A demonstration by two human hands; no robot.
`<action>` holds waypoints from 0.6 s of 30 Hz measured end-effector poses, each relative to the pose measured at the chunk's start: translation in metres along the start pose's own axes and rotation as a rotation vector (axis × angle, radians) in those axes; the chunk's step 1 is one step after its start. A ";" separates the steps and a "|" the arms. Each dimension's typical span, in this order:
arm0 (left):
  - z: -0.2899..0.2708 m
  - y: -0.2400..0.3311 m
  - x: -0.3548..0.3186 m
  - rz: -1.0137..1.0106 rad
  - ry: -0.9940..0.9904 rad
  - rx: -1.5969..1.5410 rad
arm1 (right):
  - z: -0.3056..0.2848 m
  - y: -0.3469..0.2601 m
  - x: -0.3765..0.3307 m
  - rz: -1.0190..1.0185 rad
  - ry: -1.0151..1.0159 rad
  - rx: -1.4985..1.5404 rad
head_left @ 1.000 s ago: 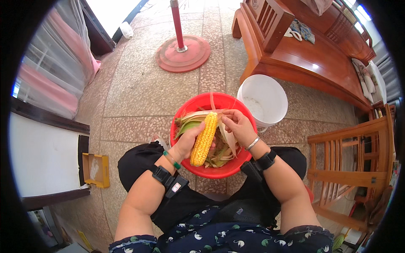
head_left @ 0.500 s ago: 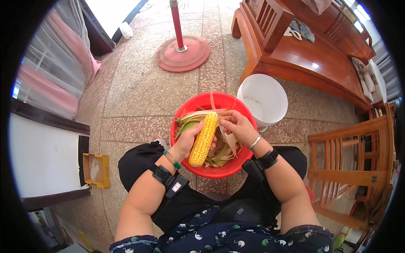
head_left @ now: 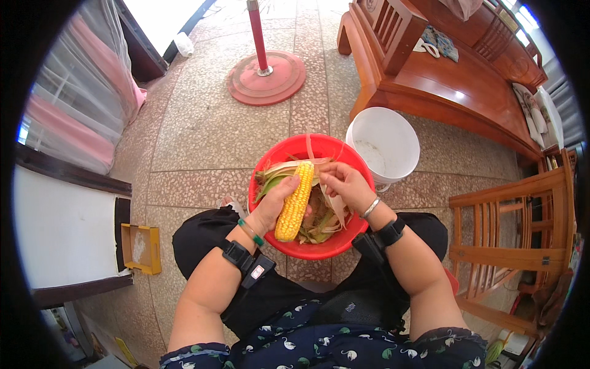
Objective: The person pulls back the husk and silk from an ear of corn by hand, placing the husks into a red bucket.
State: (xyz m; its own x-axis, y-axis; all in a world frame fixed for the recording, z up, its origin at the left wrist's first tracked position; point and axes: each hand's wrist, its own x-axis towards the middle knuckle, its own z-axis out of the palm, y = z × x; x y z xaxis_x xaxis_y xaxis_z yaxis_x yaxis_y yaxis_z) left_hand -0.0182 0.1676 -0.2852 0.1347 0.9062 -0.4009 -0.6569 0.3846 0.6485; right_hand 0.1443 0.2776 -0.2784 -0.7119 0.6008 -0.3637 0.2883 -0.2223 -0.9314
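A husked yellow ear of corn (head_left: 295, 203) slants over the red basin (head_left: 261, 230), its kernels bare. My left hand (head_left: 275, 203) is closed around it from the left side, with fingertips partly hidden behind the cob. To the right of the cob's upper end, my right hand (head_left: 346, 186) has thumb and forefinger pinched together. Whatever sits in that pinch, perhaps a strand of silk, is too fine to make out. Below both hands, green and pale corn husks (head_left: 316, 232) and brownish silk fill part of the basin.
A white bucket (head_left: 399, 144) stands against the basin's far right side. Beyond are a round red stand base (head_left: 276, 83) and a wooden bench (head_left: 442, 98). A wooden chair (head_left: 510, 253) is at right, a yellow box (head_left: 147, 249) at left.
The ear of corn has shifted slightly left in my left hand, away from my right fingers. My right hand stays almost where it was, still pinched.
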 end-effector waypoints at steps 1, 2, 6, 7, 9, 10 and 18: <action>0.001 0.000 -0.001 -0.001 -0.002 -0.001 | 0.000 -0.001 0.002 -0.079 0.130 0.101; 0.001 -0.001 -0.002 -0.018 -0.025 0.029 | 0.000 -0.003 0.003 -0.090 0.125 0.161; 0.002 -0.002 -0.002 -0.049 -0.046 0.063 | 0.001 -0.001 0.003 -0.159 0.098 0.137; 0.000 -0.003 -0.001 -0.048 -0.045 0.063 | 0.002 -0.002 0.001 -0.173 0.096 0.080; -0.005 -0.004 0.002 -0.025 -0.015 0.017 | 0.003 -0.003 -0.003 -0.187 0.090 0.021; -0.008 -0.003 0.002 -0.022 -0.013 0.016 | 0.002 -0.004 -0.007 -0.138 -0.008 0.032; -0.003 -0.003 0.004 -0.042 -0.012 -0.032 | 0.006 0.004 0.005 -0.042 0.101 0.080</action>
State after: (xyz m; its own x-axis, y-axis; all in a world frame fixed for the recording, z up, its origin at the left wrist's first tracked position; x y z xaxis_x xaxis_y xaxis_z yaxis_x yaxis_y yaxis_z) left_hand -0.0180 0.1693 -0.2910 0.1713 0.8913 -0.4198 -0.6738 0.4168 0.6101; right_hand 0.1379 0.2756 -0.2839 -0.6528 0.6845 -0.3244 0.2045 -0.2530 -0.9456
